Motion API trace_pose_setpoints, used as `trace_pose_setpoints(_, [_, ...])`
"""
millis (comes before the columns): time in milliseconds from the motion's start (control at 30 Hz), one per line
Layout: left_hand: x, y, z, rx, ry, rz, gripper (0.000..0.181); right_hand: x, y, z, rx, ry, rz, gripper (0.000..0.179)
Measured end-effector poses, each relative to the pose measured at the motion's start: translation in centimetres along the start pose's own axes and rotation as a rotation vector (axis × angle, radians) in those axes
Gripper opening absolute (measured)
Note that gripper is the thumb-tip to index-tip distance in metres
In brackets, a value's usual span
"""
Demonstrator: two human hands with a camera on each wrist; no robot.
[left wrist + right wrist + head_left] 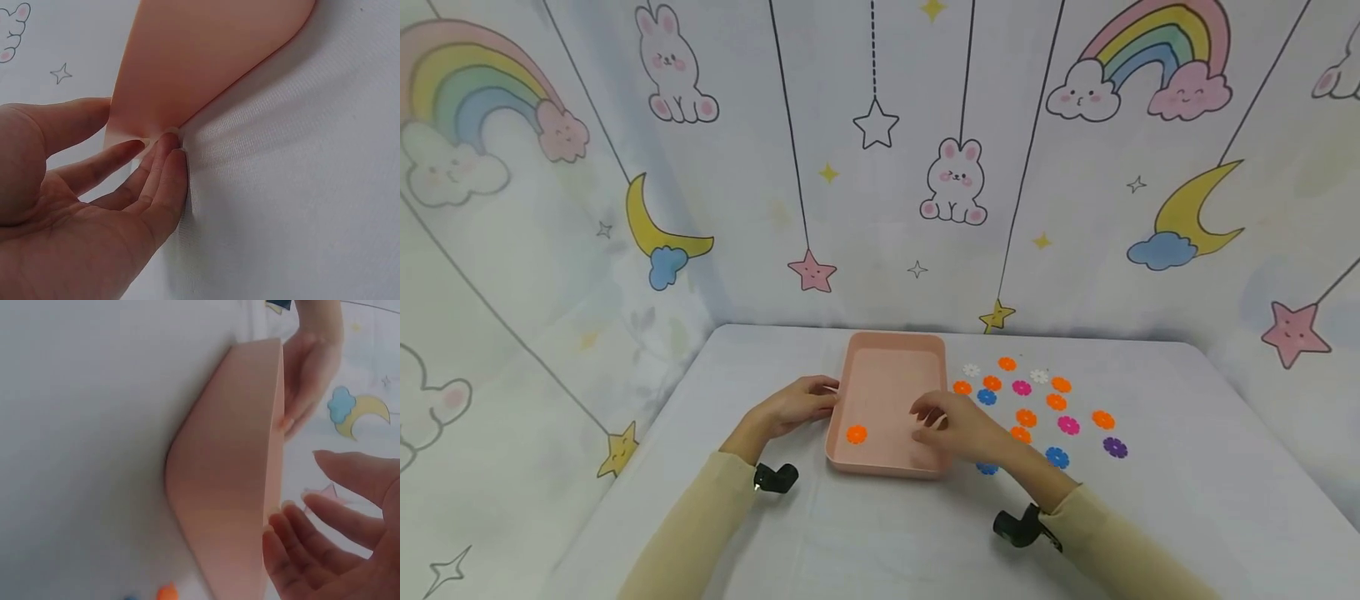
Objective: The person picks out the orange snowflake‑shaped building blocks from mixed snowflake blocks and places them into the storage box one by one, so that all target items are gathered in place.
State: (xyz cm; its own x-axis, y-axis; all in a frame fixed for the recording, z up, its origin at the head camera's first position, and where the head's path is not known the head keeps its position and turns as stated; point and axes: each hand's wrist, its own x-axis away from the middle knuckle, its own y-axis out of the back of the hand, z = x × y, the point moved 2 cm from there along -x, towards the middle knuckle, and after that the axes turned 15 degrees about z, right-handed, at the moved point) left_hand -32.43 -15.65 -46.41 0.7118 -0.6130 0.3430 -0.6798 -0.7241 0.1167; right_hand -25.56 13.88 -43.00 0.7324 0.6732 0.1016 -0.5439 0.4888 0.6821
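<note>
A pink rectangular tray (887,400) stands on the white table. Inside it, near its front left corner, lies an orange flower-shaped piece (857,434). My left hand (795,406) is at the tray's left side, fingertips against the outer wall (187,56) and thumb at the rim. Over the tray's right part is my right hand (955,427), its fingers loosely bent, the thumb apart from them. Between those fingers (290,540) nothing shows in the right wrist view, where they overlap the tray's rim.
Right of the tray lie several loose flower pieces: orange (1056,402), pink (1068,425), blue (1057,457), white (1039,377) and purple (1116,447). My right forearm passes over the near ones. A patterned cloth wall (880,217) rises behind the table.
</note>
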Motion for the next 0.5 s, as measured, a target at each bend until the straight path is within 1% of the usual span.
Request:
trace_pose_setpoints(100, [-0.1, 0.0, 0.3, 0.011, 0.001, -0.004, 0.047, 1.3, 1.1, -0.8, 0.011, -0.016, 0.002, 0.034])
trace_pose_setpoints(233, [-0.1, 0.0, 0.4, 0.008, -0.001, 0.001, 0.047, 3.1, 2.9, -2.1, 0.029, -0.068, -0.014, 0.036])
trace_pose_setpoints(367, [0.0, -0.1, 0.2, 0.001, 0.000, -0.003, 0.047, 4.7, 4.9, -3.4, 0.051, -0.102, -0.057, 0.033])
trace_pose_setpoints(500, [0.1, -0.1, 0.1, -0.005, 0.005, -0.005, 0.047, 6.1, 7.1, -5.2, 0.073, -0.165, -0.107, 0.035])
